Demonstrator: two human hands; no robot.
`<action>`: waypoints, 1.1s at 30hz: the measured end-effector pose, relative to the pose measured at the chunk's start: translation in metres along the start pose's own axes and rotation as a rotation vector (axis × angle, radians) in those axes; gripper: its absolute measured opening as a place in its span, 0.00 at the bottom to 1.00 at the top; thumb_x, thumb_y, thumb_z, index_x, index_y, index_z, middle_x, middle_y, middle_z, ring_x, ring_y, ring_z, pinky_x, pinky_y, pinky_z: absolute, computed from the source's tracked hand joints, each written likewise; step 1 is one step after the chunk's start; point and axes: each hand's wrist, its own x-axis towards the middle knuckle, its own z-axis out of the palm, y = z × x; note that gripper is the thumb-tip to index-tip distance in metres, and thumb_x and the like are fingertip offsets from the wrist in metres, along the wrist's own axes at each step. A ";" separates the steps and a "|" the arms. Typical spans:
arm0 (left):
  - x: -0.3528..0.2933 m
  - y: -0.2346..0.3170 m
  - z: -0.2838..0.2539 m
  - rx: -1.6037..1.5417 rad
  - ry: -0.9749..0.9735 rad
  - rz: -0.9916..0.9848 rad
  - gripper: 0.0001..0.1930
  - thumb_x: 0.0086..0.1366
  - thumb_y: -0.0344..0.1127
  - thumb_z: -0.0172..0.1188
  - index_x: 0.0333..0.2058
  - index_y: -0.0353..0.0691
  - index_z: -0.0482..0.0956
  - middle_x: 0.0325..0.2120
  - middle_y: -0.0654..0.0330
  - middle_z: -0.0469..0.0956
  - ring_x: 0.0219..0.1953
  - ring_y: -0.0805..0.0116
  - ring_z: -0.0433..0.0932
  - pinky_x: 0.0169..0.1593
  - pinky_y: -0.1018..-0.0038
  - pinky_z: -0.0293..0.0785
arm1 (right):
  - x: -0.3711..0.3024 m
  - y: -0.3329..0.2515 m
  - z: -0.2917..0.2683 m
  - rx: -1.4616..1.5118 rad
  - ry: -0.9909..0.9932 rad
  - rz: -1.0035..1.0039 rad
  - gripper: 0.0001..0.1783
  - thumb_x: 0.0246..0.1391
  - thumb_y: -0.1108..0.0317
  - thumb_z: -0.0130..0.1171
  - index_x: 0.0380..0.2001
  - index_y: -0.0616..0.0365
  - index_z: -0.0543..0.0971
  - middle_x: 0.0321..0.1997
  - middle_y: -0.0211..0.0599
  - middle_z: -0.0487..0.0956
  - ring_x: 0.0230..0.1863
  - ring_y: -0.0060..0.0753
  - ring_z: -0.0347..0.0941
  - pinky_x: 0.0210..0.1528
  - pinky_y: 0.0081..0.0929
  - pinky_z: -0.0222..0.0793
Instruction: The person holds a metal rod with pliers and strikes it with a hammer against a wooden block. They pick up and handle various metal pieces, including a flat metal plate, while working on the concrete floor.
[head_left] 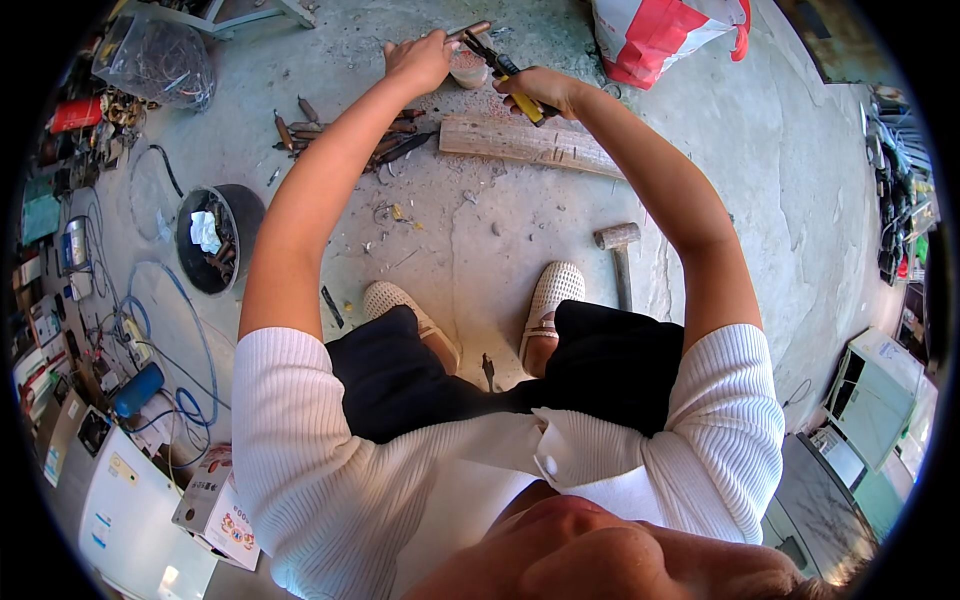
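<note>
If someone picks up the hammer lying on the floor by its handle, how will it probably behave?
The hammer would probably feel head-heavy: its thick grey head sits at one end of a thin handle, so that end likely dips. It looks stiff, not floppy. The round-looking head might roll a little on the concrete floor if pushed sideways.

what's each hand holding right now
left hand: closed on a thin metal rod
right hand: closed on yellow-handled pliers
</note>
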 end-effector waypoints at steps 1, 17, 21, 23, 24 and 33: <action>-0.002 0.001 -0.001 0.004 0.005 0.004 0.18 0.70 0.51 0.39 0.48 0.47 0.70 0.36 0.53 0.80 0.44 0.49 0.76 0.49 0.52 0.59 | 0.001 -0.001 0.001 0.005 -0.016 0.022 0.19 0.54 0.51 0.57 0.38 0.55 0.74 0.28 0.27 0.74 0.29 0.20 0.70 0.29 0.21 0.66; -0.004 0.002 -0.002 0.035 0.073 0.049 0.16 0.71 0.48 0.41 0.45 0.46 0.72 0.32 0.54 0.80 0.41 0.50 0.75 0.47 0.56 0.58 | -0.002 0.009 0.020 0.027 0.131 -0.090 0.19 0.55 0.52 0.57 0.23 0.57 0.72 0.19 0.29 0.69 0.20 0.23 0.65 0.22 0.24 0.63; -0.003 -0.003 -0.002 0.049 0.057 0.078 0.16 0.71 0.48 0.40 0.46 0.46 0.71 0.32 0.55 0.80 0.41 0.50 0.75 0.48 0.56 0.57 | 0.003 0.012 0.023 -0.093 0.212 -0.118 0.22 0.55 0.49 0.56 0.22 0.60 0.72 0.18 0.35 0.71 0.20 0.29 0.68 0.24 0.28 0.65; -0.003 -0.002 0.000 0.043 0.063 0.084 0.16 0.71 0.47 0.40 0.46 0.46 0.71 0.33 0.55 0.80 0.41 0.51 0.75 0.48 0.56 0.57 | 0.008 0.018 0.022 -0.200 0.311 -0.193 0.24 0.54 0.48 0.55 0.24 0.62 0.74 0.21 0.41 0.74 0.23 0.37 0.71 0.28 0.32 0.68; -0.003 -0.001 0.000 0.040 0.066 0.087 0.16 0.71 0.47 0.40 0.46 0.46 0.70 0.33 0.55 0.80 0.42 0.51 0.75 0.48 0.57 0.57 | 0.013 0.026 0.024 -0.259 0.390 -0.270 0.25 0.54 0.47 0.55 0.26 0.62 0.75 0.22 0.44 0.76 0.24 0.42 0.73 0.31 0.35 0.69; 0.000 -0.004 0.008 -0.001 0.089 0.078 0.14 0.71 0.46 0.41 0.46 0.46 0.68 0.34 0.53 0.79 0.42 0.51 0.75 0.49 0.55 0.57 | 0.010 0.012 0.011 -0.480 0.567 -0.223 0.27 0.50 0.46 0.56 0.38 0.61 0.80 0.37 0.57 0.79 0.42 0.57 0.76 0.46 0.42 0.72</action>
